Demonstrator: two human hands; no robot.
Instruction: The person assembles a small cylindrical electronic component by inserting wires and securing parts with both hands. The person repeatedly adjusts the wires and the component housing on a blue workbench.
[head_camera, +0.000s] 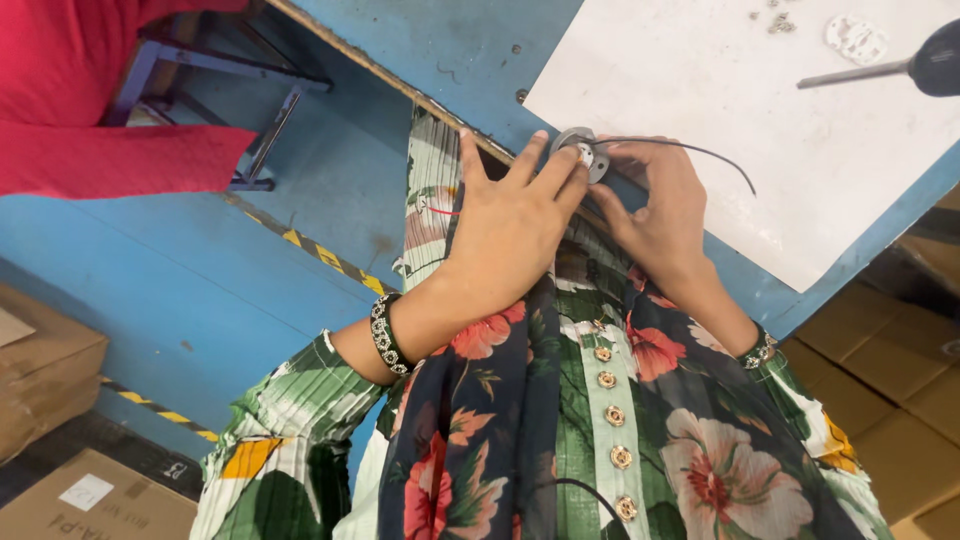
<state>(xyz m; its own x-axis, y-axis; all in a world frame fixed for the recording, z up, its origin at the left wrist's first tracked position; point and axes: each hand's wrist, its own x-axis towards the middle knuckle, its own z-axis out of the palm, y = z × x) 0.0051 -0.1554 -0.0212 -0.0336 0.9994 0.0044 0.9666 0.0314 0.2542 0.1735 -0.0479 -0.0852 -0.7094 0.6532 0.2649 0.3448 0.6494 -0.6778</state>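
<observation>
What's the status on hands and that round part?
Left hand and right hand both pinching small round grey metal disc at blue table edge. Thin black wire trails from it. Nothing blocking.

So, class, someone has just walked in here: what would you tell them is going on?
A person in a floral top works at the edge of a blue table. Both hands hold a small round grey part with a thin black wire trailing from it. The left hand covers it from one side, with the fingers on top; the right hand grips it from the other. A white sheet lies on the table, with a dark-handled screwdriver lying on it.
</observation>
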